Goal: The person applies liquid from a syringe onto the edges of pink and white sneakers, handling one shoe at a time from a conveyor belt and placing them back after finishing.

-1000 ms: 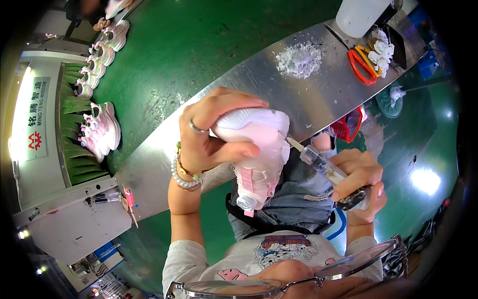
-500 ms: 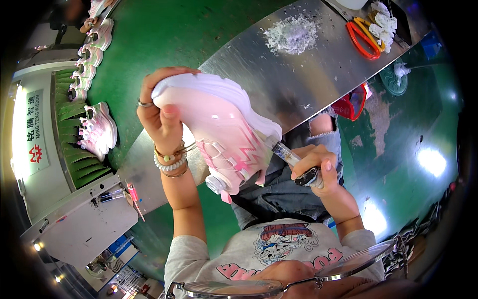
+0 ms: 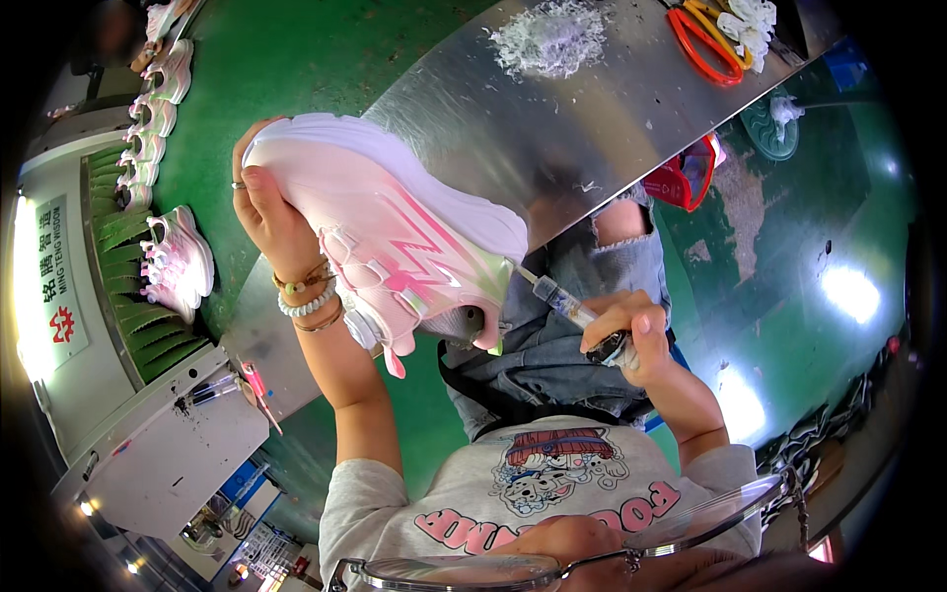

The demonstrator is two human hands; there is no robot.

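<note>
Pink and white, the shoe [image 3: 385, 232] is held up over the near edge of the steel table [image 3: 592, 109], tilted with its sole turned up and far, the toe at the left. It is gripped at the toe end by the left hand [image 3: 266, 207], whose grip is closed around the sole. A syringe [image 3: 557, 296] is held in the closed grip of the right hand [image 3: 626, 331], its tip set against the heel end of the shoe, where upper meets sole. The work at that seam seems to be under way; how much is left cannot be told.

Compared with half a second ago, the shoe is held in much the same pose, raised a little and turned slightly, and the syringe tip has been kept at the heel. A second ago the shoe was seen end-on, sole toward the body.
</note>
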